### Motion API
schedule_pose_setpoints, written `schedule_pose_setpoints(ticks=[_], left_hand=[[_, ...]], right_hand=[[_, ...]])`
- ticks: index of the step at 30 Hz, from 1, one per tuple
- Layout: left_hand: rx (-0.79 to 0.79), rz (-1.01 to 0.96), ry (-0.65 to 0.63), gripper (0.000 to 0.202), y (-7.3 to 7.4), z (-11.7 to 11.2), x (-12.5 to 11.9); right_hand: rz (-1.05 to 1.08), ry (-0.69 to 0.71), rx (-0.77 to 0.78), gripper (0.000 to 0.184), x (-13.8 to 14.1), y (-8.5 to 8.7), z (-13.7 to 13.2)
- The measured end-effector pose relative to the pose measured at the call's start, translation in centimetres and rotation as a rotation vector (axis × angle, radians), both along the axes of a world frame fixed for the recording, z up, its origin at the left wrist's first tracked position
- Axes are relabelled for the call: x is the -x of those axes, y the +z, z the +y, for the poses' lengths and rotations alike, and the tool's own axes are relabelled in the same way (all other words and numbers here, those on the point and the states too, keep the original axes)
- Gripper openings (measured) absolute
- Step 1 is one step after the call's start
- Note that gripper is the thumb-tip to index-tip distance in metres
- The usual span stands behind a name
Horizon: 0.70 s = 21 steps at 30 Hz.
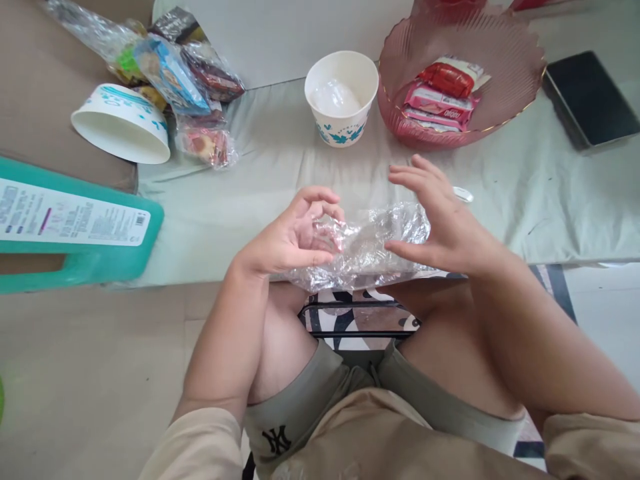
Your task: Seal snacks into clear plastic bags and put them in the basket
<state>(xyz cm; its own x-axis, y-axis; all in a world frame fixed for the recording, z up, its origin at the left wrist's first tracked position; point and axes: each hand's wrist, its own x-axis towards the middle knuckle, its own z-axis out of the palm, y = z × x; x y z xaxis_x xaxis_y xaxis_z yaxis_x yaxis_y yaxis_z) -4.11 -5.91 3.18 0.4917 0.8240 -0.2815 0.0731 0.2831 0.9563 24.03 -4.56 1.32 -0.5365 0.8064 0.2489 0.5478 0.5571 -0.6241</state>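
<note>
A crumpled clear plastic bag lies across my knees at the near edge of a pale green cloth. My left hand curls around the bag's left end, fingers and thumb pinching the plastic. My right hand hovers at the bag's right end with fingers stretched out and spread, thumb touching the plastic.
A white paper cup with blue print stands behind the bag. A pink ribbed bowl holds wrapped snacks. At the left lie a tipped paper cup, a bag of snacks and a teal box. A dark tablet rests far right.
</note>
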Motion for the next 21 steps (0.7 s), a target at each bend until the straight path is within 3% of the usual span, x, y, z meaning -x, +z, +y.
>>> schedule_pose_setpoints(ticks=[3,5,7,8,10,12,14,16,18,21], left_hand=[[0.116,-0.064,-0.199,0.066,0.9,-0.8,0.1],[0.128,-0.111,-0.260,0.065,1.1,-0.9,0.6],[0.022,-0.170,-0.084,0.070,1.1,-0.4,1.3],[-0.055,-0.195,0.087,0.071,1.0,0.0,1.7],[-0.131,-0.204,0.441,0.054,0.8,1.0,2.1],[-0.009,-0.194,0.579,0.043,0.4,1.9,1.9],[0.160,-0.192,0.479,0.062,-0.3,2.3,0.9],[0.212,-0.183,0.329,0.067,-1.2,2.4,-0.6],[0.192,-0.121,0.267,0.052,-2.1,2.3,-2.2],[0.159,0.035,0.323,0.028,-3.0,2.5,-4.0]], right_hand=[[0.012,0.211,0.138,0.073,1.5,0.7,-0.6],[0.012,0.333,0.181,0.041,2.9,0.8,-1.0],[0.022,0.397,0.202,0.011,4.1,0.8,-1.3],[0.030,0.390,0.221,0.010,4.5,0.8,-1.4],[0.062,0.275,0.274,0.013,4.9,0.8,-1.5],[0.096,0.050,0.305,0.014,4.9,0.7,-1.3],[0.119,-0.196,0.301,0.016,4.8,0.4,-1.1],[0.134,-0.362,0.313,0.017,4.7,0.0,-0.6],[0.166,-0.442,0.345,0.016,4.5,-0.5,-0.2],[0.215,-0.454,0.372,0.012,3.7,-1.3,0.2]])
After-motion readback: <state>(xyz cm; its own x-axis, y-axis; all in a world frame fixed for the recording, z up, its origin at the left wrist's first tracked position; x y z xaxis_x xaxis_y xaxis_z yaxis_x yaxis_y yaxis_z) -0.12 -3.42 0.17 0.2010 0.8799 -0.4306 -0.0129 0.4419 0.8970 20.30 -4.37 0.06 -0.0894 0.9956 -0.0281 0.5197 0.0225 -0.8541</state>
